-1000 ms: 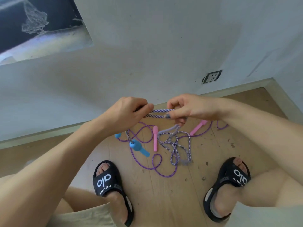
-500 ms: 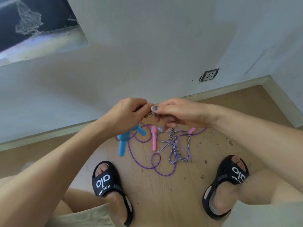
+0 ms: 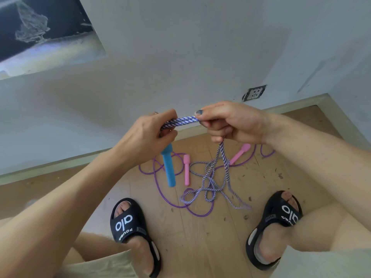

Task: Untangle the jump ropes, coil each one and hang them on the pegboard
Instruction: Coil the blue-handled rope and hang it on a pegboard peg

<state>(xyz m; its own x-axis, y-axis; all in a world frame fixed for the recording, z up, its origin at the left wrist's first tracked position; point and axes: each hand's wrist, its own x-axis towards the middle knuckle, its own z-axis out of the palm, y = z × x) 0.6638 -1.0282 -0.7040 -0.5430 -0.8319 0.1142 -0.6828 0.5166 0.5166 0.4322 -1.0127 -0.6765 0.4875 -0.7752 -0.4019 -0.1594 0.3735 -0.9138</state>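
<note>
1. Two ropes in play: a blue-and-white braided rope (image 3: 185, 121) stretched level between both hands at mid-frame, and a thin purple rope (image 3: 160, 189) spread in loops on the wooden floor (image 3: 200, 247) below.
2. Held on the left of centre by the left hand (image 3: 146, 137), fingers curled round several strands of the braided rope; a blue handle (image 3: 168, 169) hanging down from under that fist, tilted slightly, its lower end just above or against the floor, cannot tell which.
3. Pinched on the right of centre by the right hand (image 3: 230, 123), thumb on top of the strands, other fingers folded beneath; two lengths of the braided rope dropping from under it.
4. Ending lower down in a loose tangle of braided loops at lower centre, lying across the purple rope between the feet.
5. Lying flat beside the blue handle: one pink handle (image 3: 187, 169), roughly upright in the frame; a second pink handle (image 3: 240, 154) angled up to the right, partly behind the hanging strands.
6. Planted at bottom left and bottom right: two black sandals (image 3: 128, 223), white lettering on the straps.
7. Set into the pale wall (image 3: 180, 57) at right of centre: a socket (image 3: 255, 92), just above the skirting.
8. Filling the upper left corner: a dark opening (image 3: 40, 27) with a pale crumpled shape inside.
</note>
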